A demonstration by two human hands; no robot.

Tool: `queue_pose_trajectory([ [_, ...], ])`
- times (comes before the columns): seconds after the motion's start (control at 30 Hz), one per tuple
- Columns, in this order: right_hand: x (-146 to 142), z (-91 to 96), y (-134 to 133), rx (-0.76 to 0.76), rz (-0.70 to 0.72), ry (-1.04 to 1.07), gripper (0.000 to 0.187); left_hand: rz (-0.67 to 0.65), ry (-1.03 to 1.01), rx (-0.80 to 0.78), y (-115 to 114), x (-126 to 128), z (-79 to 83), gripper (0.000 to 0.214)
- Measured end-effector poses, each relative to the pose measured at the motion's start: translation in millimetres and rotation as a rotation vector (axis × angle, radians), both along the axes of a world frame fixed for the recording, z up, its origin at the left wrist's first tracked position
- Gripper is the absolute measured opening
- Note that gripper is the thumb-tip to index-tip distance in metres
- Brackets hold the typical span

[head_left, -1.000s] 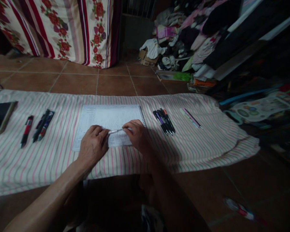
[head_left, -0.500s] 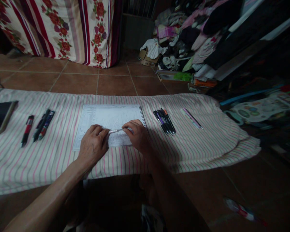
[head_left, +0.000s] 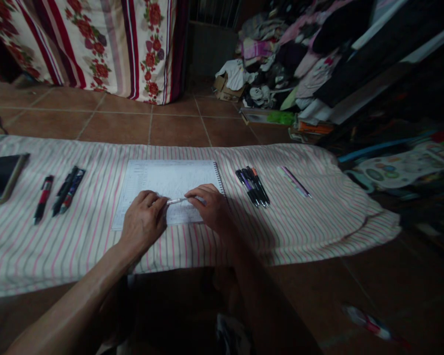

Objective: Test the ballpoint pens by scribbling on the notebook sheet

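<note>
Over a spiral-bound notebook (head_left: 177,172) with faint writing on its page, both hands hold one slim, pale pen (head_left: 176,200). My left hand (head_left: 143,214) is closed on the pen's left end, its fingers hiding that tip. At the other end my right hand (head_left: 209,204) pinches it between thumb and fingers. The pen lies nearly level, just above or on the lower part of the page; I cannot tell whether it touches the paper. The notebook's spiral runs along its right edge, partly behind my right hand.
Right of the notebook lie several dark pens (head_left: 253,186) and two slim pens (head_left: 295,181). To the left are a red-and-black pen (head_left: 43,199), more dark pens (head_left: 68,190) and a dark framed tablet-like object (head_left: 2,177). All rest on a striped cloth (head_left: 299,227).
The right fingertips have shifted very slightly left along the pen. The whole view has drifted a few pixels; otherwise the hands and objects stay in place.
</note>
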State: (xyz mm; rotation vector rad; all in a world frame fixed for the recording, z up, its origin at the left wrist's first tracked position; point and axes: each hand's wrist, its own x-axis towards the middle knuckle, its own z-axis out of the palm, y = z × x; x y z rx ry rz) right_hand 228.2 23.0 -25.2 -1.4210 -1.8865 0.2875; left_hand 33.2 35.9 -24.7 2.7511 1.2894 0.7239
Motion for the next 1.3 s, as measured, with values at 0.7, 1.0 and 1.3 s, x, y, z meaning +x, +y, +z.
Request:
queue_pose_trajectory([
  [0.7, -5, 1.6, -1, -0.014, 0.017, 0.110, 0.011, -0.036, -0.120, -0.033, 1, 2, -3.5, 0.026],
  [1.0, -3, 2.9, -2, -0.034, -0.036, 0.142, 0.017, 0.016, -0.159, -0.122, 2, 3, -2.4, 0.030],
  [1.3, 11, 3.8, -1, 0.008, -0.233, 0.175, 0.014, 0.043, -0.168, -0.111, 3, 1, -1.1, 0.030],
])
